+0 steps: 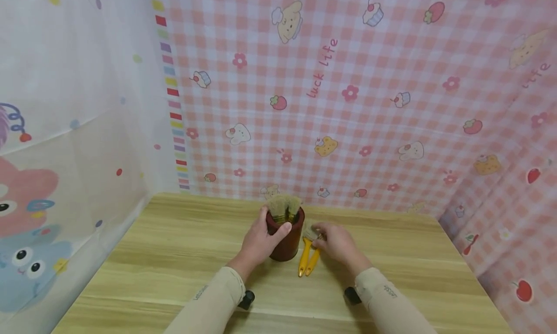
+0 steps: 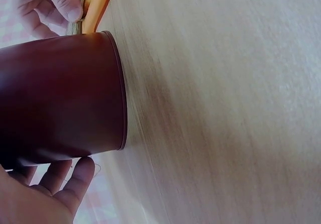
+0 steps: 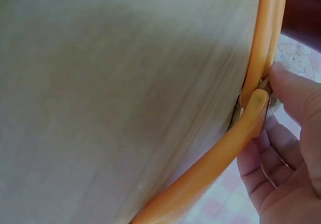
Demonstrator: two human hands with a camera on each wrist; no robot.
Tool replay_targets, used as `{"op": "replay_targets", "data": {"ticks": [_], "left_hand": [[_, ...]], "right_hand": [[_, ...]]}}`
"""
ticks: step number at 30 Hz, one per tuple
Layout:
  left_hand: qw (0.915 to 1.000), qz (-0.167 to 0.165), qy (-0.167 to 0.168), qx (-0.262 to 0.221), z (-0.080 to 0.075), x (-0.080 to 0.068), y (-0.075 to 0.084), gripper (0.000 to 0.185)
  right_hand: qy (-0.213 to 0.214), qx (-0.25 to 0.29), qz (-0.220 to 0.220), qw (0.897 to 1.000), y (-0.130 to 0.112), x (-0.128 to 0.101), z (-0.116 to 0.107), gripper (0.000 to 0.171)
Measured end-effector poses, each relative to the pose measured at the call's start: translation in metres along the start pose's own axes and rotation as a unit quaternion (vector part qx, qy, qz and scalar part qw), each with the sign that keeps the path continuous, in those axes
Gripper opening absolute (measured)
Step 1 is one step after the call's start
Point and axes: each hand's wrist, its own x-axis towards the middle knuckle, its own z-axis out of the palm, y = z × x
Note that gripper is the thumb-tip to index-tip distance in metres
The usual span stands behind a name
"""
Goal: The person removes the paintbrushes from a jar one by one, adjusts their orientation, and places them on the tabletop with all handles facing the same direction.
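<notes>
Pink checked cloth with cartoon prints backs a wooden table (image 1: 183,256) in the head view. At the middle stands a dark red cup (image 1: 287,244) with two brushes bristle-up inside; the left hand (image 1: 260,242) wraps it from 9 o'clock, thumb on the rim. Just beside the cup at 3 o'clock lie two yellow-handled brushes (image 1: 308,257), touching, long axes running from 12 to 6 o'clock, bristle ends away from the person, handles pointing back. The right hand (image 1: 338,243) rests on their far ends, fingers curled over the ferrules, so it is the nearer hand.

From the left wrist, the cup (image 2: 60,96) fills the view, fingers (image 2: 75,179) curled round its base, the brushes (image 2: 93,5) just beyond.

From the right wrist, the yellow handles (image 3: 256,73) cross at the ferrules, which the fingertips (image 3: 293,91) pinch against the tabletop (image 3: 115,98).
</notes>
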Motion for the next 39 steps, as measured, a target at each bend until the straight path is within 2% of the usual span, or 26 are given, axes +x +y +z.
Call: {"op": "replay_targets", "data": {"ticks": [9, 13, 20, 24, 27, 31, 33, 39], "left_hand": [[0.9998, -0.017, -0.008, -0.008, 0.0, -0.003, 0.001, 0.101], [0.9999, -0.011, -0.007, -0.004, -0.002, -0.004, 0.002, 0.101], [0.9999, -0.006, -0.012, -0.009, -0.002, -0.005, 0.001, 0.103], [0.9999, 0.0, -0.007, -0.009, -0.002, -0.005, 0.001, 0.102], [1.0, 0.0, -0.007, -0.004, -0.001, -0.005, 0.0, 0.103], [1.0, -0.003, -0.006, -0.001, -0.001, -0.004, -0.001, 0.103], [1.0, -0.002, -0.005, -0.001, 0.0, -0.003, -0.001, 0.102], [1.0, 0.0, 0.0, -0.005, -0.001, -0.002, 0.0, 0.096]], "right_hand": [[0.027, -0.078, -0.018, 0.996, -0.002, -0.006, 0.001, 0.047], [0.03, -0.106, -0.026, 0.994, -0.003, -0.007, 0.001, 0.045], [0.03, -0.075, -0.006, 0.997, 0.001, -0.011, -0.01, 0.052], [0.038, -0.089, 0.029, 0.995, 0.014, -0.015, -0.021, 0.05], [0.039, -0.113, 0.081, 0.99, 0.025, -0.016, -0.026, 0.04], [0.031, -0.102, 0.145, 0.984, 0.029, -0.015, -0.027, 0.031], [0.028, -0.076, 0.167, 0.983, 0.027, -0.015, -0.026, 0.033], [0.012, -0.04, 0.176, 0.984, 0.013, -0.009, -0.017, 0.05]]}}
